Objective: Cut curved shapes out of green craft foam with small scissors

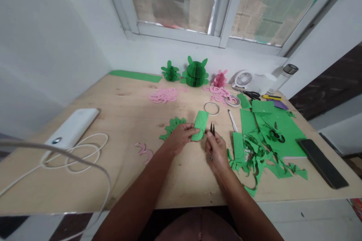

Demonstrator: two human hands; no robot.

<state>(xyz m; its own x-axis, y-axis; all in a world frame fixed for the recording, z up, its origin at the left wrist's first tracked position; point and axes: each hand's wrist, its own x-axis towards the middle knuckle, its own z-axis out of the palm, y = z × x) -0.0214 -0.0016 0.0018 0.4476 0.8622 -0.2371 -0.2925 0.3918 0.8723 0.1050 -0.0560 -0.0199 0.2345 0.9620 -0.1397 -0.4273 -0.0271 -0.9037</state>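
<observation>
My left hand point(183, 135) pinches the lower left edge of a green paper strip point(201, 122), which is held up over the middle of the table. Just right of the strip, my right hand point(216, 147) is closed round small dark scissors point(212, 129); their blades point away from me and stand slightly apart. Partly behind my left hand lies a pile of green cut shapes point(171, 127). A pink curly cutout point(144, 153) rests to the left of my left forearm.
Green scraps point(257, 154) and a black phone point(322, 162) lie right. Behind stand a green honeycomb figure point(195, 73), a pink one point(220, 78) and a fan point(243, 79). Pink cutouts point(164, 95) lie before them. A white device point(72, 128) with a cable is left.
</observation>
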